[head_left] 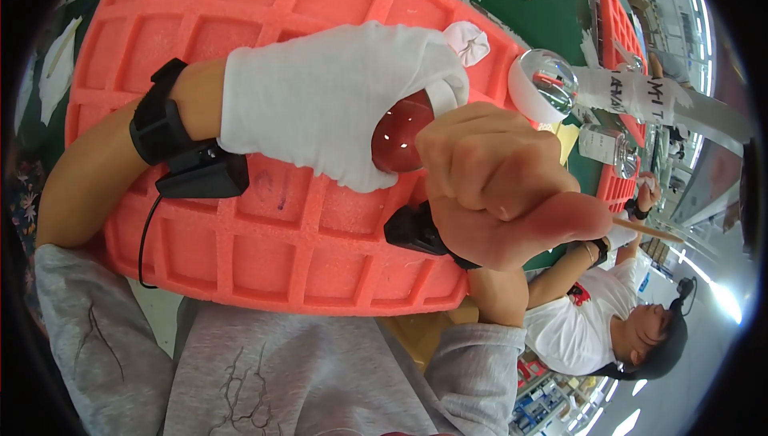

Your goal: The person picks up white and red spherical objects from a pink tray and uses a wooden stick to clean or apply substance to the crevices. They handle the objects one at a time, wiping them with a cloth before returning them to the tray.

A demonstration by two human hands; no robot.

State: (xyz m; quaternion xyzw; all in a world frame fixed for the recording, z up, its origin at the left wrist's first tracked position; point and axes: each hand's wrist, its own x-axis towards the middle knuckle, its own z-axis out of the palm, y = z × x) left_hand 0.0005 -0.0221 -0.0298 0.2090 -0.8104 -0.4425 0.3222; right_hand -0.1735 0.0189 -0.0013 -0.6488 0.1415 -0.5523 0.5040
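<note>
Your left hand [352, 108] grips a shiny red piece [394, 138]; your curled right hand [500, 184] seemingly pinches a stick [658, 231]. Work looks under way; what remains is unclear.

Gap for a hand: low over pink tray's [254, 266] near rows, btwn black box [210, 176] on L wrist & R hand [508, 184]; watch cable [146, 232] hanging at L end. Ctr blocked: gloved L hand [320, 104] w/ red piece [398, 138], R fist close in. Far R: clear dome [554, 80] & white-wrapped arm [594, 88] obstruct; white crumpled bit [467, 44] near glove.
</note>
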